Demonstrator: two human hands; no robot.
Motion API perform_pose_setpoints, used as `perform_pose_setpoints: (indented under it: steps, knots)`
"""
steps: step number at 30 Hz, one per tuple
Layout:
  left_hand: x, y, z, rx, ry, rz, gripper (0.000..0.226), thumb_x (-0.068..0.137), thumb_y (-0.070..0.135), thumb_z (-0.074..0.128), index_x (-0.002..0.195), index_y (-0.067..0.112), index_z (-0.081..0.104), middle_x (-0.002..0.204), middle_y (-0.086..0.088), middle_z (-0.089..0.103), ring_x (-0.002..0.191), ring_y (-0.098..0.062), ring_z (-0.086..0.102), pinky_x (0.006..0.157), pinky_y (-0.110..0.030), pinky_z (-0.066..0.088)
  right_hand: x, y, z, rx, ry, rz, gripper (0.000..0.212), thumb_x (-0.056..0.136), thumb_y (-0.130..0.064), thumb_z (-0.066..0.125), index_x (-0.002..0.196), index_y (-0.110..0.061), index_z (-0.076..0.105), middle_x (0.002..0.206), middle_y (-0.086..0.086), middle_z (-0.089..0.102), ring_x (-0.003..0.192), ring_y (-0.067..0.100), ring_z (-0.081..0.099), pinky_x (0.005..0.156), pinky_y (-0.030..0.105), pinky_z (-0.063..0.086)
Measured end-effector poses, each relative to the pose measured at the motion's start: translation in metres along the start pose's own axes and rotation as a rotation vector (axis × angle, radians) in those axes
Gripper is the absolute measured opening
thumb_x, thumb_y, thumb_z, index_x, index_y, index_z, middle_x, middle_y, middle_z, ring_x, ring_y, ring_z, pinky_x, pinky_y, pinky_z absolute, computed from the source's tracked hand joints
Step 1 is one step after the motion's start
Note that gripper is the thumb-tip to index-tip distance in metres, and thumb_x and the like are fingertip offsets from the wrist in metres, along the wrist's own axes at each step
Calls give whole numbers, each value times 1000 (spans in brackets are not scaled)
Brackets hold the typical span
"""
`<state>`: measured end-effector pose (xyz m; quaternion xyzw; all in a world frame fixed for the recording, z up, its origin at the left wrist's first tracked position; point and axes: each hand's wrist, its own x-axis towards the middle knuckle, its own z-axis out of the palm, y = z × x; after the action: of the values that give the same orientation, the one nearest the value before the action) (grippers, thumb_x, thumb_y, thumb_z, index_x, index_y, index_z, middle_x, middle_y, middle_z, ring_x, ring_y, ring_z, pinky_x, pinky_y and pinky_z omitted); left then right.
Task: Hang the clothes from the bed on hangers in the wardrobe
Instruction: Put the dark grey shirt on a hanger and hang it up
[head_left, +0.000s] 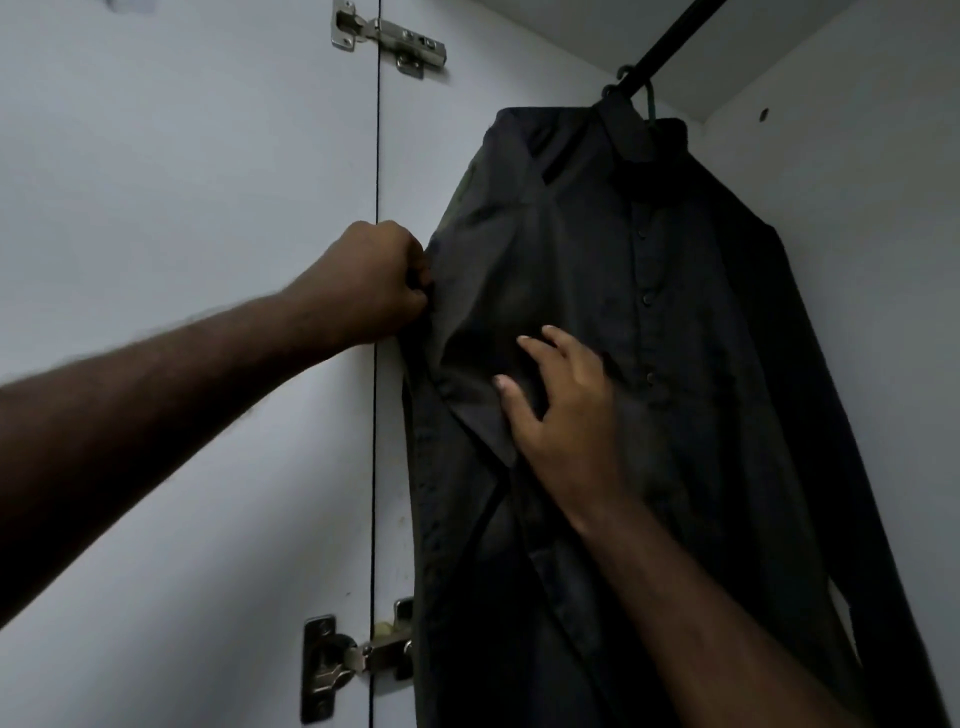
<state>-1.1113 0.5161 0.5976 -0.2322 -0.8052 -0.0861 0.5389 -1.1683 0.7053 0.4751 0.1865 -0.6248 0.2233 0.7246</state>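
A dark button-up shirt (675, 322) hangs inside the wardrobe on a green hanger (649, 101), whose hook sits over the black rail (670, 41). My left hand (369, 280) grips the shirt's left edge at chest height, fingers curled round the fabric. My right hand (561, 410) lies on the shirt's front lower down; the thumb and fingers are partly curled around a fold of cloth, and whether they pinch it is unclear. The hanger's shoulders are hidden under the shirt.
The white wardrobe door (156, 182) stands open at the left, with a metal hinge (389, 39) at the top and another hinge (353, 660) lower down. White wardrobe walls (857, 182) close in behind and to the right of the shirt.
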Motion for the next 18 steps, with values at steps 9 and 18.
perform_pose_setpoints:
  steps: [9,18]
  knots:
    - [5,64,28,381,262,498,31,94,34,47,114,12,56,117,-15,51,110,-35,48,92,-46,36,-36,23,34,-220,-215,189,81,90,-70,17,157,-25,14,164,10,6,152,21,-3,122,43,-4]
    - [14,27,115,573,-42,491,84,86,75,10,155,27,18,162,-16,11,149,-34,6,119,-53,0,-127,65,22,-167,-244,241,74,97,-64,16,157,-20,15,165,7,8,152,18,0,123,40,4]
